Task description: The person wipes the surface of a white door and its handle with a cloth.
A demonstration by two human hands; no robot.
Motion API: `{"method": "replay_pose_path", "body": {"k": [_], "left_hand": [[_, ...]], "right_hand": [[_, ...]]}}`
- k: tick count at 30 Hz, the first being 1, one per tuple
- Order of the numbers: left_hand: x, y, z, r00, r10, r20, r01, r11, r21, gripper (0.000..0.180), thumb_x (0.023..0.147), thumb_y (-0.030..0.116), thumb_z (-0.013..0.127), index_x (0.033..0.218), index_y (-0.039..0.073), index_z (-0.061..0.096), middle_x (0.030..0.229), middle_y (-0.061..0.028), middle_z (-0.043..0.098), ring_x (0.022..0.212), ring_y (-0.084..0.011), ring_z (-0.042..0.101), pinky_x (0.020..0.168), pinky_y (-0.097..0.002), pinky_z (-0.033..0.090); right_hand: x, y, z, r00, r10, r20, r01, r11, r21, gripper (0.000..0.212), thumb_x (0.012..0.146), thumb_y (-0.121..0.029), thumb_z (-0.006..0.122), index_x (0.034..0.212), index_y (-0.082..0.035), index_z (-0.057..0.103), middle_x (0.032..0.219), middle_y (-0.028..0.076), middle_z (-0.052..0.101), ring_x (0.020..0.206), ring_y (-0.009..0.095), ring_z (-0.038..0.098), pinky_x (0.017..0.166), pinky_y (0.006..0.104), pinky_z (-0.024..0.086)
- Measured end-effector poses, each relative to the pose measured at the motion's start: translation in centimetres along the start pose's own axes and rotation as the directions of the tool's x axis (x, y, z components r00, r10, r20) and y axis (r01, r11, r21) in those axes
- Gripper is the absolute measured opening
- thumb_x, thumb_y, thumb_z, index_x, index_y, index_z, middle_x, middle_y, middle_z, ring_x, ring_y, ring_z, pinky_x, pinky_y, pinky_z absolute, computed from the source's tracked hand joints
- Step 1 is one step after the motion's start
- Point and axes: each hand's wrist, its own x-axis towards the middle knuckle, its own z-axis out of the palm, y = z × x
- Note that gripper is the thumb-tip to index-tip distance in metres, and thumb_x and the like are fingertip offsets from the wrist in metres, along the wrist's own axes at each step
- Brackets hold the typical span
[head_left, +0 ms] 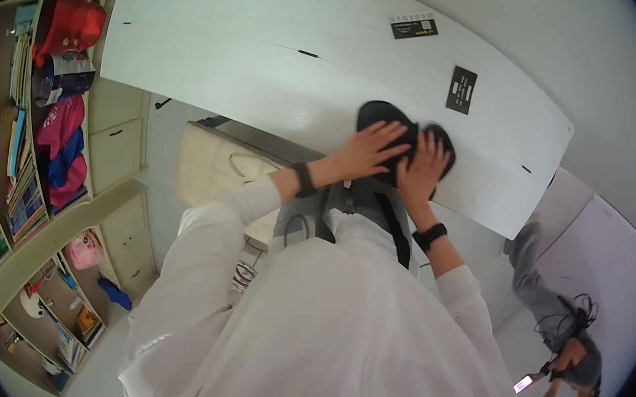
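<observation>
A black item with two rounded lobes [377, 112] lies near the front edge of the white table [232, 53]; its exact kind I cannot make out. My left hand [370, 151] rests flat on its left lobe, fingers outstretched. On the right lobe lies my right hand [421, 170], its fingers straight and a little apart. Both palms cover much of the item's near part. Beyond it on the tabletop is a dark card [461, 89], with another dark card [414, 26] close to the far edge.
Bookshelves [6, 251] with books, bags and cloths stand at the left. A cream-coloured padded seat [215, 166] is beside me, under the table's front edge. At the right, a person [573, 349] holds a phone [523, 383] and dark cables.
</observation>
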Motion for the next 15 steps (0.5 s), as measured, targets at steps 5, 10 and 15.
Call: {"method": "replay_pose_path", "body": {"k": [5,10,15], "left_hand": [[-6.2,-2.0,-3.4,0.941,-0.323,-0.105,0.335,0.934,0.128,0.068,0.073,0.031,0.063,0.13,0.007,0.036,0.14,-0.0223,0.021,0.13,-0.0373,0.02,0.105,-0.0474,0.019],[-11.4,-3.4,-5.4,0.834,-0.502,-0.231,0.542,0.825,0.162,0.069,0.074,0.03,0.062,0.132,0.006,0.033,0.14,-0.023,0.021,0.13,-0.038,0.021,0.105,-0.0477,0.019],[-13.8,-5.2,-7.5,0.778,-0.537,-0.326,0.609,0.771,0.184,0.069,0.073,0.029,0.062,0.13,0.004,0.034,0.138,-0.0238,0.023,0.129,-0.0369,0.022,0.104,-0.0476,0.019]], "right_hand": [[3.8,-7.4,2.8,0.981,-0.192,-0.011,0.191,0.974,0.118,0.059,0.071,-0.018,0.053,0.128,-0.007,0.039,0.132,0.013,0.036,0.124,0.035,0.03,0.104,0.0518,0.019],[7.3,-14.1,4.3,0.922,-0.387,0.001,0.371,0.885,0.283,0.057,0.069,-0.017,0.054,0.125,-0.006,0.042,0.128,0.014,0.04,0.12,0.037,0.033,0.102,0.0518,0.022],[8.7,-18.6,5.8,0.912,-0.408,-0.045,0.403,0.867,0.294,0.057,0.068,-0.016,0.052,0.123,-0.006,0.044,0.128,0.013,0.042,0.121,0.034,0.035,0.103,0.0493,0.022]]}}
